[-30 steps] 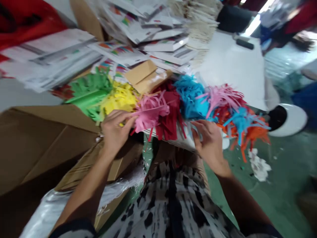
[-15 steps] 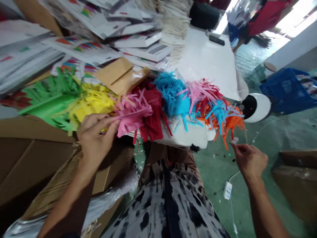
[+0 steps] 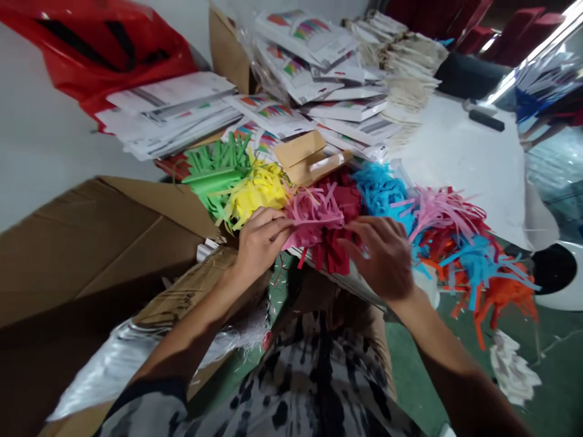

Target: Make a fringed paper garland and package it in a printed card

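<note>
The left hand (image 3: 262, 243) has its fingers pressed together, pinching the edge of a pink paper fringe (image 3: 314, 212) near the middle of the frame. The right hand (image 3: 380, 258) is curved, fingers bent toward a dark red paper fringe (image 3: 337, 252) just beside the pink one; whether it pinches anything cannot be told. Other fringes lie in the same row: green (image 3: 214, 173) and yellow (image 3: 259, 194) to the left, blue (image 3: 380, 188) and orange (image 3: 498, 297) to the right. A brown cardboard box (image 3: 104, 243) sits at lower left. Stacked printed cards (image 3: 310, 48) at upper centre show rainbow colour bars; their small writing is unreadable. A brown paper envelope (image 3: 310, 158) touches the fringes, and a red plastic bag (image 3: 100, 48) lies at upper left.
</note>
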The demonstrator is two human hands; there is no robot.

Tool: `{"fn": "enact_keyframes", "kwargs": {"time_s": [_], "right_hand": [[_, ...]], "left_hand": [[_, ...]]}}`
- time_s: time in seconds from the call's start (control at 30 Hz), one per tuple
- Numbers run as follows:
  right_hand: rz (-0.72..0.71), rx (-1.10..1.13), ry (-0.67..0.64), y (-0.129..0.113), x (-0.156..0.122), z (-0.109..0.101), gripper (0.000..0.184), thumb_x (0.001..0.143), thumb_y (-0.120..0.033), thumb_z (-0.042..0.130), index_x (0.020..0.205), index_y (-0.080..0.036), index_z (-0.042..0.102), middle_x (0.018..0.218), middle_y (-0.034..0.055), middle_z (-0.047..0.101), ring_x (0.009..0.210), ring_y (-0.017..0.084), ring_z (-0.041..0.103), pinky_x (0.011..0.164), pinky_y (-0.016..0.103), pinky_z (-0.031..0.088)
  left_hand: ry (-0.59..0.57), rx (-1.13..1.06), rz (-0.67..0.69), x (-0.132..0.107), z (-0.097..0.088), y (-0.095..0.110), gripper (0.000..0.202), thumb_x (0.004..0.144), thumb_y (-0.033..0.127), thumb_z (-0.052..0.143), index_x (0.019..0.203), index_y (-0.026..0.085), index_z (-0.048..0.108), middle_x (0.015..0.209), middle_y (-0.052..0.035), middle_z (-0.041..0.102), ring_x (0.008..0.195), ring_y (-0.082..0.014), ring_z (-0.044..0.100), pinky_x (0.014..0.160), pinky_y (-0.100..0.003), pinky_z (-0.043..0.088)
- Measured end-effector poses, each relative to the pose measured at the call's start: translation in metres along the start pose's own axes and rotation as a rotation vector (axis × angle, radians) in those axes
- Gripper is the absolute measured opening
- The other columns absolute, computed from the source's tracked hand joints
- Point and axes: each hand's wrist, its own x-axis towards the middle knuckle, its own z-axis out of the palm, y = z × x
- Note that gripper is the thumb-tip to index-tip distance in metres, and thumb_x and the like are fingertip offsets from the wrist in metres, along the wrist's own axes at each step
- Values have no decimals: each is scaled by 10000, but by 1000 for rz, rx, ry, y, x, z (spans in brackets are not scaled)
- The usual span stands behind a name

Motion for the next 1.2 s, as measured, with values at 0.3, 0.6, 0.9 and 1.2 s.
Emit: {"fn": "enact_keyframes", "kwargs": {"time_s": [0.3, 0.6, 0.9, 1.2], "right_hand": [[-157, 111, -210, -6, 57, 51, 260, 1063, -335, 618, 853, -234, 732, 878, 14, 757, 868, 195, 594, 846, 397, 337], [-138, 174, -252, -6, 55, 48, 213, 1064, -214, 566, 957, -233, 749, 1006, 25, 781, 932, 198, 615, 866, 386, 339], [-122, 286, -288, -8, 54, 49, 213, 1062, -228, 563, 1037, -241, 773, 1090, 38, 806, 980, 213, 675, 877, 393, 388], [36, 402, -93, 12, 60, 40, 227, 1042, -317, 576, 951, -228, 764, 964, 64, 773, 930, 226, 698, 866, 388, 505]], "left_hand": [[16, -46, -103, -2, -9, 2, 246, 956, 222, 753, 1202, 211, 736, 979, -48, 750, 904, -198, 683, 829, -336, 527], [80, -108, -174, -7, -4, -1, 49, 993, 185, 691, 1013, 212, 727, 974, -25, 763, 928, -170, 693, 857, -323, 524], [75, 1, -184, -4, 0, -11, 34, 960, 209, 712, 936, 214, 735, 903, -19, 719, 877, -190, 653, 821, -341, 488], [-40, 215, -180, -5, -13, -26, 176, 974, 327, 729, 844, 210, 711, 855, -36, 727, 834, -223, 624, 794, -375, 432]]}}
